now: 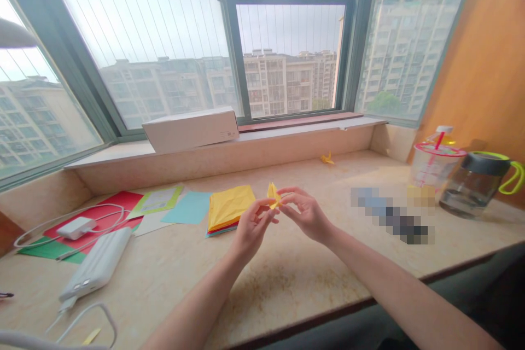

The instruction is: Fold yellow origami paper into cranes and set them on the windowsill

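Between my two hands is a small piece of folded yellow paper [272,192], its pointed tips standing upward. My left hand [255,225] pinches it from the left, and my right hand [305,212] pinches it from the right; my fingers hide its lower part. Just behind my left hand lies a stack of yellow paper [230,205], with red and blue sheets showing under it. A folded yellow paper crane [327,158] sits farther back on the stone counter [311,279].
At left lie coloured sheets [188,208], a white charger [76,227] with its cable and a white power bank [98,262]. A white box [192,130] rests on the sill. A plastic cup [435,167] and dark bottle [471,185] stand right, near a blurred-out patch.
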Tool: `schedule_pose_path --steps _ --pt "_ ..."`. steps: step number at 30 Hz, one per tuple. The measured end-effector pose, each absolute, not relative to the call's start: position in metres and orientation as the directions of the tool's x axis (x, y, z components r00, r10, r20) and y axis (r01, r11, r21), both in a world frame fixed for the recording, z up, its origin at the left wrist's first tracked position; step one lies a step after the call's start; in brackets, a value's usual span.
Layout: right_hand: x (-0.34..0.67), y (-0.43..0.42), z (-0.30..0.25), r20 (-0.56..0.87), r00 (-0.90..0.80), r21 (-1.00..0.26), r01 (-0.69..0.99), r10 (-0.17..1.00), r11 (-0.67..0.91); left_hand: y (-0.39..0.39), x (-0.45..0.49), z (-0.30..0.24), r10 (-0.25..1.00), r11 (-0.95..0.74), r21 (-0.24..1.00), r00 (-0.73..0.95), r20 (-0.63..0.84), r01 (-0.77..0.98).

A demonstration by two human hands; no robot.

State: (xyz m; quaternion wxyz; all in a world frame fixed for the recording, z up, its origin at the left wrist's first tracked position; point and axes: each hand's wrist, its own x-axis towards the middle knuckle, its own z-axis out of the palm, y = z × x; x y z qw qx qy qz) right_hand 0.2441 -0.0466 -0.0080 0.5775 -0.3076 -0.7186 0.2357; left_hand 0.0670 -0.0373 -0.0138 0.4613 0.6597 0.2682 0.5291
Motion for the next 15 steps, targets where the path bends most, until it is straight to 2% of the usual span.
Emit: schedule_pose_path --steps 5,11,15 --pt "0.240 -0.046 -0.010 0.657 -0.146 -0.717 0.182 0.740 0.673 -0.034 0.068 -0.016 0.841 -0.486 0.866 0.207 0.499 -0.114" --pt "0.232 -0.038 -0.020 0.529 -0.098 -0.848 -0.107 0.843 0.519 -0.036 0.068 -0.014 0.844 -0.510 0.860 0.181 0.506 -0.023" --pt "0.229 -0.036 -0.022 0.497 -0.058 -0.863 -0.139 0.866 0.486 -0.035 0.070 -0.017 0.859 -0.486 0.872 0.156 0.488 -0.058"
